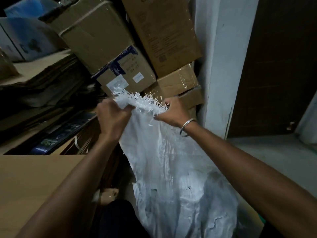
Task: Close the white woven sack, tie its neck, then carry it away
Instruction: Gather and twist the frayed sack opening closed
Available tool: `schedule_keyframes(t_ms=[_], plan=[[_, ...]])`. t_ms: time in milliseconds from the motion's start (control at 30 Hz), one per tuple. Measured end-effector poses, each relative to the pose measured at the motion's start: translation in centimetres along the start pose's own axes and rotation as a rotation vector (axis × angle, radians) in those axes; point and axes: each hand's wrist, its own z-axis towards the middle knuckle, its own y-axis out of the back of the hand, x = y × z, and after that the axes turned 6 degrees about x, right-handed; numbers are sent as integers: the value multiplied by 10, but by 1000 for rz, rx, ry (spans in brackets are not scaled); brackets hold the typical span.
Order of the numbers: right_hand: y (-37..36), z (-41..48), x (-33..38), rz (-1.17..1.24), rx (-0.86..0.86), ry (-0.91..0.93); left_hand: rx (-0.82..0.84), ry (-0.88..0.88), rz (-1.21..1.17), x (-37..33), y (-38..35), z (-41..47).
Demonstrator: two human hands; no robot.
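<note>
Grips, in the left hand [112,115], the left end of the frayed mouth [142,102] of a white woven plastic sack [171,169], fingers curled into a tight fist round bunched fabric. Pinches the right end of that mouth in the right hand [171,111], fingers and thumb folded over the edge, with a plain silver metal bangle [187,127] round the wrist. Holds the mouth raised and stretched between the two fists, loose white strands sticking up along it. Lets the sack hang down from there between the forearms, creased at the top, fuller and lumpy lower down, running on past the bottom edge of the view. Stands with a dark trouser leg [118,219] just left of the sack's lower part.

Faces, just beyond the hands, a leaning pile of brown cardboard boxes: a small box with blue tape and white labels [125,78] right behind the frayed edge, a clear-taped box [178,81] beside it, a string-tied box [96,35] and a tall printed box [163,31] above. Looks past these, on the right, at a white painted wall corner [219,66], a dark brown door [274,66] and a strip of grey floor [274,148]. Keeps to the left a heap of flattened cardboard sheets [42,79] and, nearest the left arm, a large plain tan carton panel [34,177].
</note>
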Motion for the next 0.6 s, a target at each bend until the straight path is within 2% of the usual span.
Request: schedule_keyframes(t_ms=[100, 200, 300, 433, 500, 600], plan=[[-23, -17, 17, 22, -143, 131, -24, -49, -38, -21, -23, -30], [-26, -26, 19, 110, -189, 105, 23, 120, -244, -27, -32, -39], [-23, -27, 11, 128, -150, 105, 209, 332, -546, -24, -34, -43], [-28, -27, 3, 138, -100, 121, 447, 389, -800, -16, -31, -50], [-30, -31, 6, 112, -6, 113, 482, 463, -967, -14, -26, -48], [-34, -37, 12, 26, 120, 23, 674, 446, -1107, -9, -16, -42]])
